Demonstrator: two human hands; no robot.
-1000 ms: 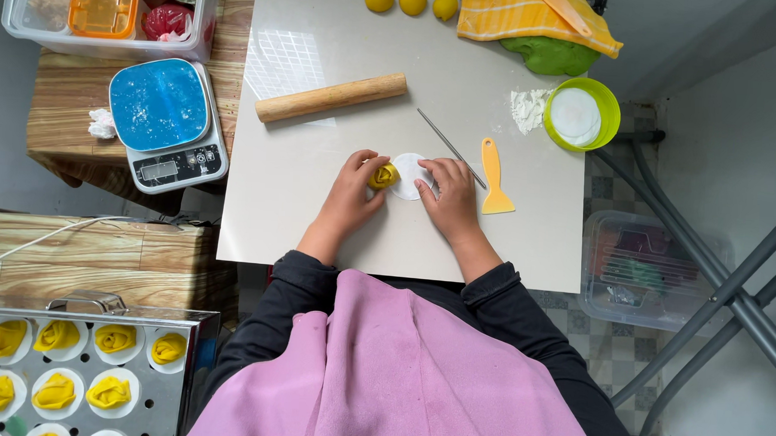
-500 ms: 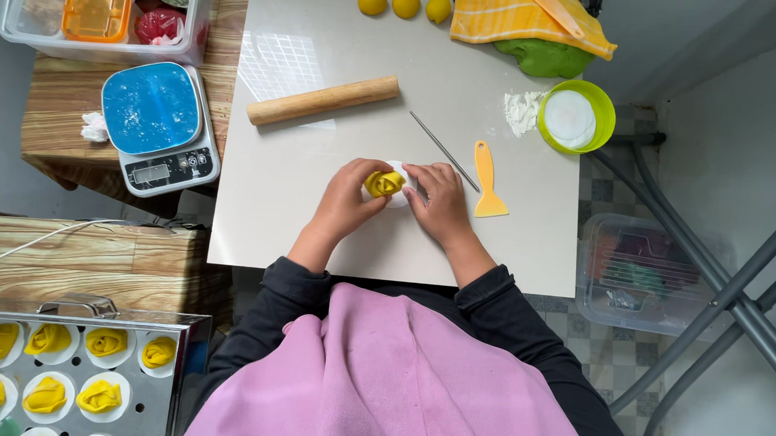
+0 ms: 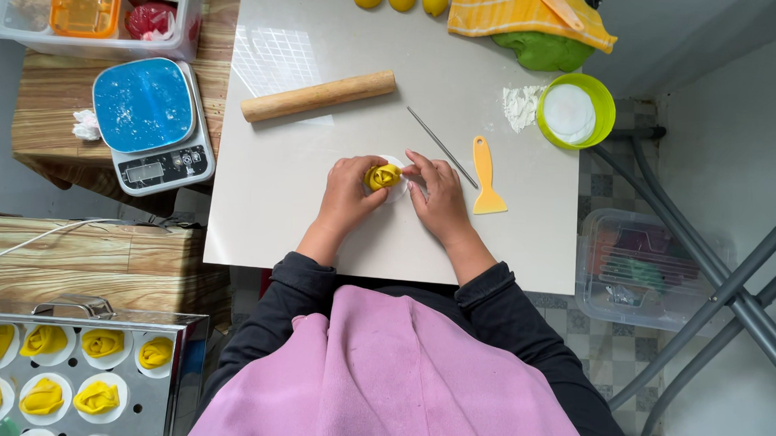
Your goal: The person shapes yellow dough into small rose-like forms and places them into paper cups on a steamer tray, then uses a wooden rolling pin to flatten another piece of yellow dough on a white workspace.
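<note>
Cupping a small yellow dough rose (image 3: 383, 176) between them, both hands meet near the middle of the pale bench (image 3: 268, 197). The left hand (image 3: 348, 191) comes in from the rose's left, its fingers curled snugly against that side and gripping it. The right hand (image 3: 438, 194) lies to the rose's right, fingertips pinched toward the top edge of the white paper round (image 3: 400, 191) on which the rose sits; whether they press the dough or only the paper is hard to tell. The rose thus lies directly between the two hands, slightly closer in under the left fingers, and its rolled coil appears to run roughly left to right across the bench.

Just right of the right hand lie a thin metal skewer (image 3: 442, 146), set on a diagonal, and a yellow plastic scraper (image 3: 486, 177) with its blade toward the person. Farther up the bench a wooden rolling pin (image 3: 318, 95) lies well apart, nearly crosswise. A green bowl of flour (image 3: 576, 110) stands at the far right, and a steamer tray of finished yellow roses (image 3: 73, 375) waits at lower left, off the bench.
</note>
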